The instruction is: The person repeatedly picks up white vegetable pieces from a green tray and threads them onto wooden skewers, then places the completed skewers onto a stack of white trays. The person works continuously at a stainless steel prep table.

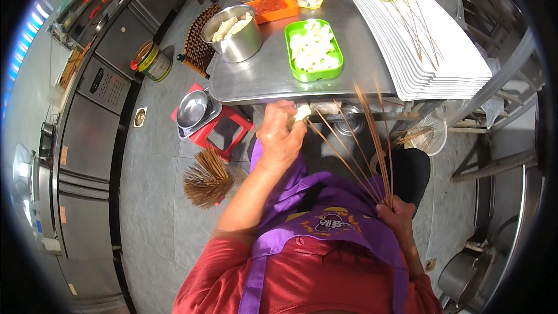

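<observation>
Pinched in my left hand [281, 135], just off the table's front edge, is a pale piece of food [302, 113], apparently a cauliflower floret. One skewer's tip meets or nearly meets it; I cannot tell if it is pierced. My right hand [396, 211], low by my right side, grips the lower ends of several thin wooden skewers [375, 148] that fan upward. Beyond my hands, a green plastic tray [307, 76] holds cauliflower florets [311, 46]. At the right, several loaded skewers [414, 26] lie on a stack of white rectangular trays [462, 74].
The steel table [261, 83] also carries a steel pot [239, 46], an orange tray [287, 4] and metal plates of food. On the left stand a red stool [218, 126] with a metal bowl [192, 109] and a skewer bundle [207, 179]. A white basket [431, 139] stands at right.
</observation>
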`<state>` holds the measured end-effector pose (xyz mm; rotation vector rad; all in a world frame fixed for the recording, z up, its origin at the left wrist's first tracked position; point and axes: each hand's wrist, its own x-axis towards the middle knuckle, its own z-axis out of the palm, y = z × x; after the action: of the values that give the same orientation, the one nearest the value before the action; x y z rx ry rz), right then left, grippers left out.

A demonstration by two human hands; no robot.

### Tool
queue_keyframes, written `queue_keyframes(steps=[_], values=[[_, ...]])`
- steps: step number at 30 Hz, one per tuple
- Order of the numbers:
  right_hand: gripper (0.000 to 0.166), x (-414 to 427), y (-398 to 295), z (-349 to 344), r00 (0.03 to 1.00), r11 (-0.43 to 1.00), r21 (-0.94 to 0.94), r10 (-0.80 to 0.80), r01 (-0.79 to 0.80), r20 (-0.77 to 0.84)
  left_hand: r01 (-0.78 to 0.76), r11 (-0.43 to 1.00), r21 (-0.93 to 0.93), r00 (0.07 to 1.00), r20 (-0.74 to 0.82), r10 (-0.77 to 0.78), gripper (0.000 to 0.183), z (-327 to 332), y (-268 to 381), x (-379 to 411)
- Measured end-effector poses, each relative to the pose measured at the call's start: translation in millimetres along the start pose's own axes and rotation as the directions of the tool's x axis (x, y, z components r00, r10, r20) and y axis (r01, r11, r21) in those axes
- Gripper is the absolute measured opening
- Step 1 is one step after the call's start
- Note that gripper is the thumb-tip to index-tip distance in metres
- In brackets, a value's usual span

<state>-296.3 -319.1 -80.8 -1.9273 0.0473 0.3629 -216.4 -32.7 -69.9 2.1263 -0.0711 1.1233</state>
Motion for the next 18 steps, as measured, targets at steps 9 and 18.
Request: queue_keyframes(steps=[9, 18], values=[[0.016, -3.4, 4.5, -0.5, 0.999, 0.999, -0.032, -0.017, 0.016, -0.049, 0.061, 0.996, -0.063, 0.997, 0.057, -0.058, 0.021, -0.5, 7.9, -4.9], [0.016, -2.1, 9.1, 5.9, 0.996, 0.997, 0.004, -0.083, 0.083, -0.015, 0.161, 0.975, -0.151, 0.987, 0.038, -0.158, 0.018, 2.5, 3.5, -6.5]])
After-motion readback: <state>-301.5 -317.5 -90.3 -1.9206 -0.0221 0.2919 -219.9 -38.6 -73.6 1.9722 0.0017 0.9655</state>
